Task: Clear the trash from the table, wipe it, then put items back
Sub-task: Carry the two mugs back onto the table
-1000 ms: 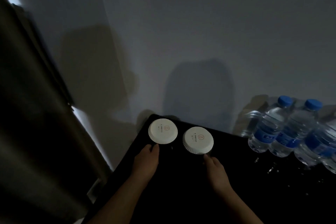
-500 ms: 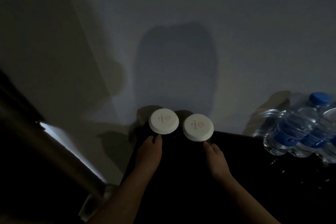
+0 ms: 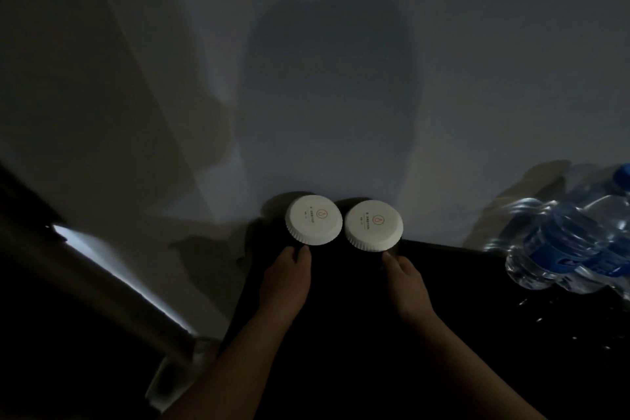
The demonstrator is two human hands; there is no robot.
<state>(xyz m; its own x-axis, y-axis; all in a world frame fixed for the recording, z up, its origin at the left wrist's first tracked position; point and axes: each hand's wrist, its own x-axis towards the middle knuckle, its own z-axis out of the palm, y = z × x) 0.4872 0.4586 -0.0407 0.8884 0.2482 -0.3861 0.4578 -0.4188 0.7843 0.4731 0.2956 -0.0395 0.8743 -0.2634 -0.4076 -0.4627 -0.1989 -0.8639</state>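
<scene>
Two lidded cups (image 3: 314, 220) (contents hidden) in hands (image 3: 285, 278)

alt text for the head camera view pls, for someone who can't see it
In dim light, a person's left hand and right hand each reach to a white-lidded cup, side by side at the back of a dark table against a wall. Blue-capped water bottles stand at the right.
</scene>
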